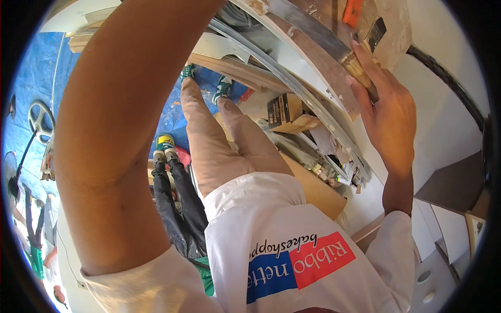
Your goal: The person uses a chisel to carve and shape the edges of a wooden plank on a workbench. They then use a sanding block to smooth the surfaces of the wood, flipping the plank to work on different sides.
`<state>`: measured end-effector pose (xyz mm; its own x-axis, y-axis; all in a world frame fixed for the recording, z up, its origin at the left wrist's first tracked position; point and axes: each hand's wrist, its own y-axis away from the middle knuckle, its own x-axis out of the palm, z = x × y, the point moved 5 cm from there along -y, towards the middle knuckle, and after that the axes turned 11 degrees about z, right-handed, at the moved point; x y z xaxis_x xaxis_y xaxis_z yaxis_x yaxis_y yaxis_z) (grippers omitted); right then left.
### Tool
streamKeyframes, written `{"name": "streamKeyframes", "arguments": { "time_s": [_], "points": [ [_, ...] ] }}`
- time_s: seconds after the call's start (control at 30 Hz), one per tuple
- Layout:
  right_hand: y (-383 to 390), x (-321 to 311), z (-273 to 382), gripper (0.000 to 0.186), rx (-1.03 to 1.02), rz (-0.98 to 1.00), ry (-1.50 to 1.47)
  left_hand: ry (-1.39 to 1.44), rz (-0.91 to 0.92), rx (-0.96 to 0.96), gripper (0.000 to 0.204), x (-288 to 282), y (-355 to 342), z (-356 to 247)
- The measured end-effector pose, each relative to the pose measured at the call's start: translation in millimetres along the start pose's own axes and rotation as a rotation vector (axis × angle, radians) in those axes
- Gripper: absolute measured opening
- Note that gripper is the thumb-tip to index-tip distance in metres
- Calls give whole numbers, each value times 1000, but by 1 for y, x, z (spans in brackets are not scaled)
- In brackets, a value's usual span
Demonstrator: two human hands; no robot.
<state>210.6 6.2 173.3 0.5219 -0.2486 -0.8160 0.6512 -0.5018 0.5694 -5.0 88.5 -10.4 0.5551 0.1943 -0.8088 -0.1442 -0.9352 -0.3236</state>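
My right hand (pixel 390 112), at the upper right, is closed round the wooden handle of a long, flat-bladed scraper (pixel 318 35). Its grey steel blade slants up and left toward the top edge, close along a brown, white-smeared board (pixel 317 65). Near my fingertips lie an orange piece (pixel 353 11) and a small black piece (pixel 376 33); I cannot make out their kind. My left arm (pixel 112 120) rises across the left side and leaves through the top edge, so my left hand is out of sight.
Below the board, long metal strips (pixel 292 78), a cardboard box (pixel 282 112) and jumbled scraps lie near my legs. Blue sheeting (pixel 175 104) covers part of the floor. Another person's dark trousers (pixel 180 193) show behind me. A black hose or cable (pixel 449 78) curves along the right.
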Motion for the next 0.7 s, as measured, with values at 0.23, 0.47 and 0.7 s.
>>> {"name": "streamKeyframes", "arguments": {
  "time_s": [0.23, 0.47, 0.7],
  "points": [
    [-1, 12, -11, 49, 5, 2, -71, -27, -3, -13, 44, 0, 0, 0],
    [1, 21, -9, 49, -13, -13, -51, -64, -52, 47, 43, 7, 0, 2],
    [-2, 39, -15, 49, 10, 6, -233, -54, -23, 23, 43, 1, 0, -2]
  ]
}}
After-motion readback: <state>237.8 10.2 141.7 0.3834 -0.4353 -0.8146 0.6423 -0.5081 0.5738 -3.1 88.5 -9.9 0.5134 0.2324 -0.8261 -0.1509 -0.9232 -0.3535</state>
